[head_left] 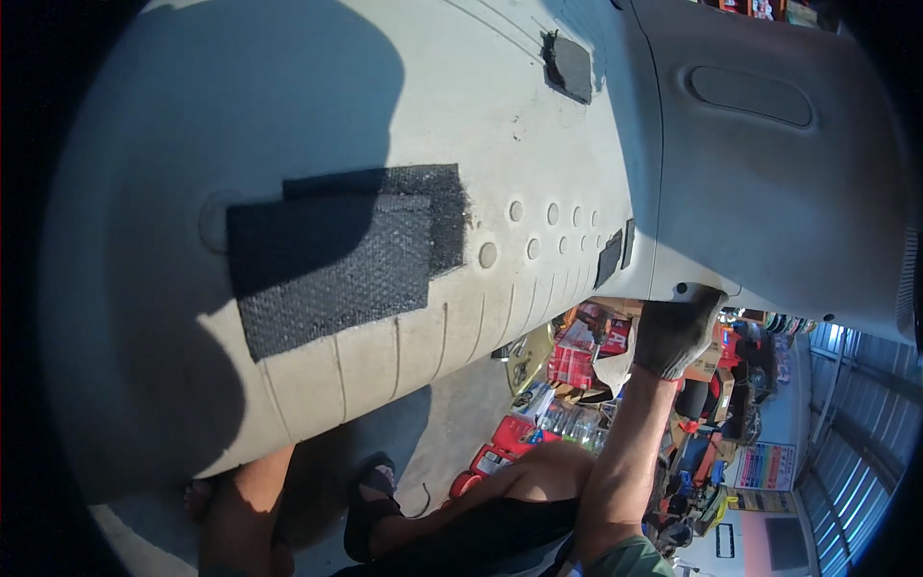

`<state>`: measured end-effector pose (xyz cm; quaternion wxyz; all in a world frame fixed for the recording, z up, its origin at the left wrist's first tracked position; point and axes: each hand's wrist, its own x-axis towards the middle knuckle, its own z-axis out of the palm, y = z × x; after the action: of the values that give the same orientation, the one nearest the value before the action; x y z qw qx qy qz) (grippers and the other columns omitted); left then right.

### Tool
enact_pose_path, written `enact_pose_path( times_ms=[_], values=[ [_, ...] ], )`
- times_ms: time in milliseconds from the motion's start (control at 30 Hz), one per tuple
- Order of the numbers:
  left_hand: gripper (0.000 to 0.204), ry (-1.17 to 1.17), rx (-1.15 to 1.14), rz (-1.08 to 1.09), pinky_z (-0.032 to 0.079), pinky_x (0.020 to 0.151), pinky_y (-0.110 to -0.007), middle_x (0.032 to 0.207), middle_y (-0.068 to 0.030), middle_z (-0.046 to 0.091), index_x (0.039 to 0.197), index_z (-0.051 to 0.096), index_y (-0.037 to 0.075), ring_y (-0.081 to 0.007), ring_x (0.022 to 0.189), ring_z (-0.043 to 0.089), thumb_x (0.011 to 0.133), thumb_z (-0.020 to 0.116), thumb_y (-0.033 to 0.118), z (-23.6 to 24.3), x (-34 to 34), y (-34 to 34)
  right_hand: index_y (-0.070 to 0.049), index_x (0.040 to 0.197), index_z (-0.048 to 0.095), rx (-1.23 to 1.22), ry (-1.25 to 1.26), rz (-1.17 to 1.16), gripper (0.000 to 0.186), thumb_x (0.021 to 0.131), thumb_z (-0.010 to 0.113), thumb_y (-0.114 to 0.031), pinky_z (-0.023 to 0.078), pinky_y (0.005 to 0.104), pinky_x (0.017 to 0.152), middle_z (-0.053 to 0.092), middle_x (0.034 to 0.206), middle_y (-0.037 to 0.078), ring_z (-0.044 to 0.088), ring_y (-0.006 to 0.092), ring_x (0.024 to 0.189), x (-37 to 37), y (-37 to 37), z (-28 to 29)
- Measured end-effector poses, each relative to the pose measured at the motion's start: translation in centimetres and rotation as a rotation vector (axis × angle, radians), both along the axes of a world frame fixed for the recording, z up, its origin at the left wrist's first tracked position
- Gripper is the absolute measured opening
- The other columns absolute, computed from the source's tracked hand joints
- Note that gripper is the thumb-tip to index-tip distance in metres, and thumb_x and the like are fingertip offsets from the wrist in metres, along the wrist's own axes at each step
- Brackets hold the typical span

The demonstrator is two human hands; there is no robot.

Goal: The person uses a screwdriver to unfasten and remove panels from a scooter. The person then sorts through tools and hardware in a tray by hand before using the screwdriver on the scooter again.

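Grey moulded body: one, crossed by one long seam. Black pads: five; two large, overlapping; one mid-sized; two small. Round bosses: nine by count, four in one row, five in the other; far ones tiny, tally less sure. Larger faint ring: one, part covered. Oval recess: one. Grooves: seven at least, rest too fine. Dark round spots: two. Gloved right hand: one. Black sandal: one.
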<state>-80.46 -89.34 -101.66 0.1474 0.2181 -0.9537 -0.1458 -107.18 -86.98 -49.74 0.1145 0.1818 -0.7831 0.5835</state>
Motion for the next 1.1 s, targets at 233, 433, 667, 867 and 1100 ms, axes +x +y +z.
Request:
enact_pose_path(
  times_ms=[233,433,667,867,1100],
  values=[
    [0.042,0.027,0.132,0.004,0.041,0.103,-0.06,0.128,-0.0193,0.062,0.134,0.059,0.008,-0.0429,0.12,0.056,0.095,0.053,0.021,0.0,0.3,0.2,-0.006,0.126,0.054,0.482,0.395,0.011,0.033,0.1,0.063,-0.022,0.052,0.0342,0.091,0.061,0.122,0.012,0.061,0.0233,0.107,-1.6,2.3,0.3],
    [0.04,0.03,0.224,0.016,0.044,0.1,-0.059,0.123,-0.0184,0.066,0.131,0.063,0.009,-0.0424,0.115,0.06,0.094,0.056,0.021,0.9,0.4,-0.5,-0.007,0.135,0.052,0.179,0.115,0.088,0.04,0.102,0.062,-0.026,0.049,0.0359,0.098,0.057,0.129,0.012,0.057,0.0221,0.116,-1.6,1.7,0.1],
    [0.037,0.103,0.415,0.081,0.047,0.096,-0.057,0.116,-0.0173,0.07,0.126,0.067,0.009,-0.0419,0.109,0.064,0.092,0.06,0.022,8.1,-1.7,-3.2,-0.005,0.134,0.054,-0.084,-0.091,0.416,0.034,0.107,0.051,-0.024,0.048,0.034,0.1,0.057,0.13,0.012,0.056,0.0222,0.115,-2.5,3.2,-0.2],
    [0.01,0.409,0.796,-0.052,0.055,0.079,-0.047,0.098,-0.013,0.072,0.104,0.063,0.009,-0.0364,0.091,0.069,0.095,0.06,0.013,15.5,-4.4,-2.6,-0.003,0.13,0.055,-0.228,-0.247,0.518,0.029,0.108,0.046,-0.021,0.045,0.0346,0.099,0.058,0.13,0.011,0.056,0.0217,0.115,-2.0,2.8,0.0],
    [0.011,0.433,1.02,-0.066,0.055,0.075,-0.046,0.095,-0.0109,0.071,0.103,0.063,0.011,-0.0364,0.087,0.069,0.093,0.063,0.011,20.6,-5.0,-2.6,-0.005,0.12,0.055,-0.249,-0.253,0.386,0.023,0.105,0.051,-0.022,0.046,0.0358,0.097,0.059,0.125,0.011,0.057,0.0221,0.107,-1.5,2.2,-0.2]
  ],
)
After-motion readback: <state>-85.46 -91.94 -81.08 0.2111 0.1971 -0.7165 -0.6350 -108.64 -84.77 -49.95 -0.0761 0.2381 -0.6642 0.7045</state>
